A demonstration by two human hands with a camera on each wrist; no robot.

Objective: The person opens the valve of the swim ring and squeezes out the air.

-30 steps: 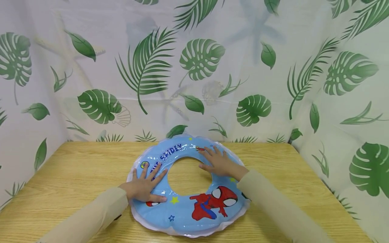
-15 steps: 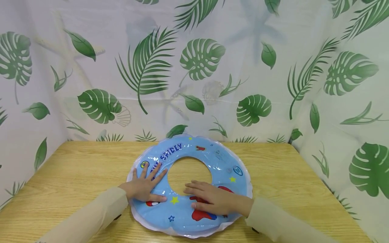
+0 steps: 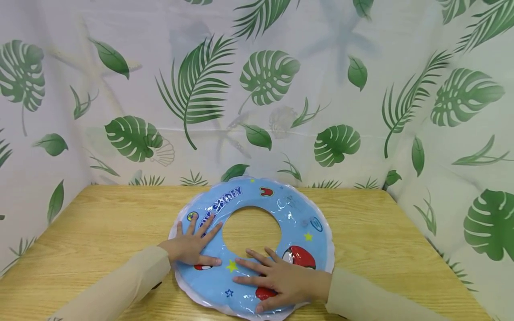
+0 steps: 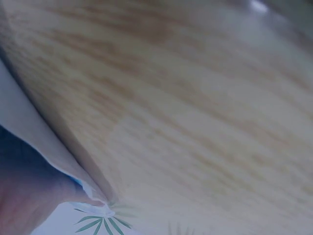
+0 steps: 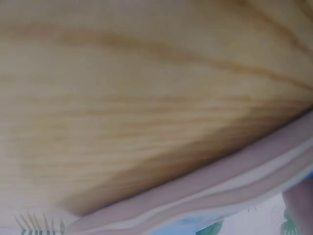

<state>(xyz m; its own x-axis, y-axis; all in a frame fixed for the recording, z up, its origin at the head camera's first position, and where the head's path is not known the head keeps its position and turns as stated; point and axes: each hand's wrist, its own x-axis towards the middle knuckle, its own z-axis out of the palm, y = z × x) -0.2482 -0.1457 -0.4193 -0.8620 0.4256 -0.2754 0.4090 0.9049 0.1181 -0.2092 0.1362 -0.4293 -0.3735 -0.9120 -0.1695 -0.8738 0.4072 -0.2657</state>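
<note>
A light blue swim ring (image 3: 209,285) with a pale wavy edge and red cartoon prints lies on the table. On its left side rests my left hand (image 3: 192,247), palm down with fingers spread. My right hand (image 3: 279,278) lies spread over the near right part, covering much of the printed red figure. In the left wrist view a blurred bit of the left hand (image 4: 29,203) shows beside the ring's pale edge (image 4: 54,152). The right wrist view has the ring's pale rim (image 5: 195,196) above the wood, with a sliver of the right hand (image 5: 301,205).
The wooden table (image 3: 373,232) reaches left and right of the ring. Behind it and along both sides hangs a white curtain (image 3: 289,147) printed with green leaves. The ring's far edge lies close to the back curtain.
My right hand has come from the ring's far right side to its near right part, and its fingers are spread wider now. My left hand has stayed in place.
</note>
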